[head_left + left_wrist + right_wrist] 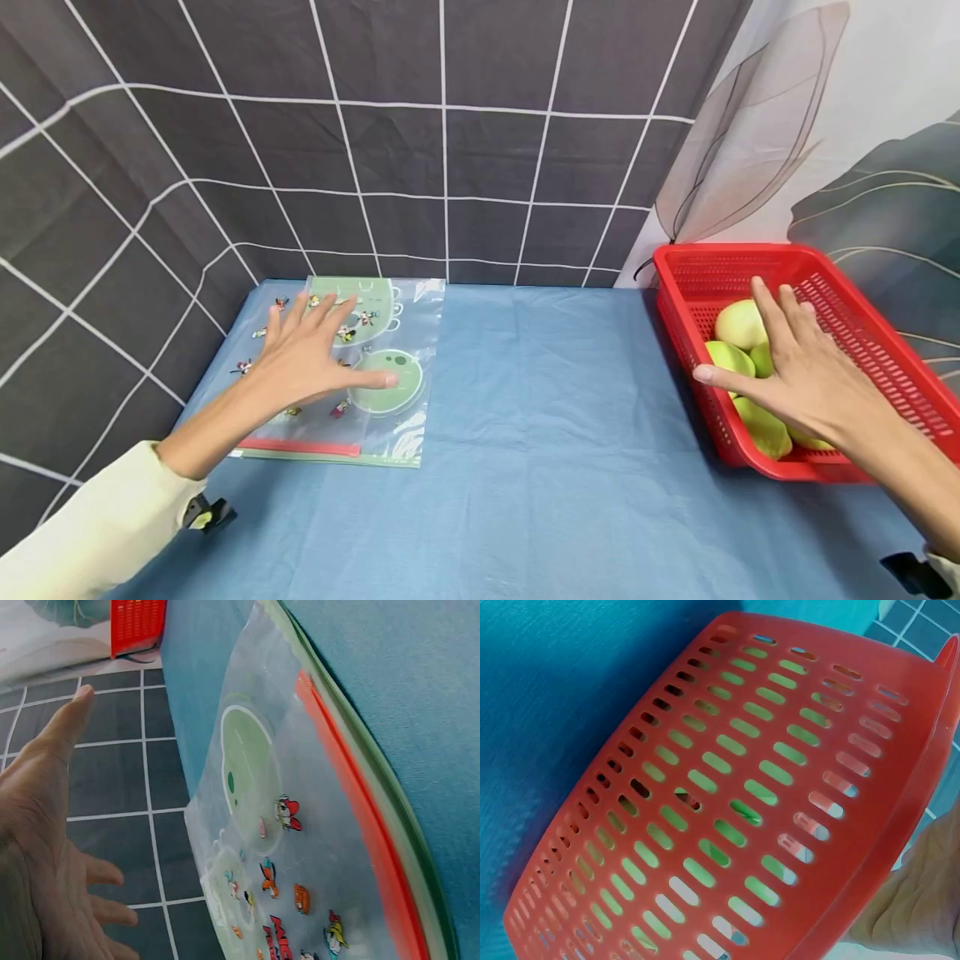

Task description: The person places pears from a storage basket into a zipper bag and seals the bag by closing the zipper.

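My left hand [307,354] hovers with spread fingers over a clear plastic zip bag [417,304] at the table's left. Cartoon figures, green shapes and a red slider strip [360,814] mark the bag, which lies flat with a green edge showing beneath. On the right, my right hand [806,379] is held over a red slotted plastic basket [877,304], fingers spread and holding nothing. Several yellow-green fruits [738,323] sit inside the basket, partly hidden by that hand. In the right wrist view the basket's slotted side [727,780] fills most of the picture.
A blue cloth [510,433] covers the table. Behind and to the left hangs dark grey cloth [487,154] with white grid lines. A pale curtain [765,133] with leaf patterns stands behind the basket, and a thin black cord [642,268] shows near its corner.
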A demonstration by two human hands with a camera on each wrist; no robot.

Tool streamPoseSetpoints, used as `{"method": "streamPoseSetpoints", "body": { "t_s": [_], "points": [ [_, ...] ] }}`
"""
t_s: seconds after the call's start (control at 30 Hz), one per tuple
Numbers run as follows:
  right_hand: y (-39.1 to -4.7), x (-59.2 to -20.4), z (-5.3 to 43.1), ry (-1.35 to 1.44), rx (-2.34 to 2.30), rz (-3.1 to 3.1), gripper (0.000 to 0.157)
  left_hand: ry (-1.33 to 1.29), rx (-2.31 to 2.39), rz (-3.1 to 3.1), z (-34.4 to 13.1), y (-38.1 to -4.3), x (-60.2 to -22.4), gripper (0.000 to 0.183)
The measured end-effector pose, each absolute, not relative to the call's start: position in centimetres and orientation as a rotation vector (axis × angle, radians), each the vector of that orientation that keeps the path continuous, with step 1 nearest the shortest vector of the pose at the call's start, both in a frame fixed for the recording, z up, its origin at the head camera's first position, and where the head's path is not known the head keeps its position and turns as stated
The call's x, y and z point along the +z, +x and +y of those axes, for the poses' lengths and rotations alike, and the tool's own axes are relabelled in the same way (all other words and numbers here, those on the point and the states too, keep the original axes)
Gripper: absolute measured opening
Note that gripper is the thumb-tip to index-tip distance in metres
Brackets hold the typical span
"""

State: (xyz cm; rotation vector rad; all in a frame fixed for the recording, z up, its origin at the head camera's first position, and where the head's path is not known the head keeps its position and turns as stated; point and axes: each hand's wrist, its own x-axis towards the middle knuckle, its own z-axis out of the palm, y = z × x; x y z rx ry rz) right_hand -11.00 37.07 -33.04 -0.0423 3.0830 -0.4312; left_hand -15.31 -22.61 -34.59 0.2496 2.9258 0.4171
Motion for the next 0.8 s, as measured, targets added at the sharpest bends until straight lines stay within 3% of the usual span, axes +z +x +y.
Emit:
{"method": "streamPoseSetpoints", "body": {
  "t_s": [0.47,0.8],
  "points": [
    [-10.5,-32.7,38.1,-0.019,-0.358,3.047,0.120,0.408,0.332,2.836,-23.9,-13.8,-35.6,0.140],
    [-10.6,-32.8,38.3,-0.027,-0.358,3.069,0.120,0.413,0.353,2.719,-24.7,-12.6,-36.3,0.080]
  ]
}}
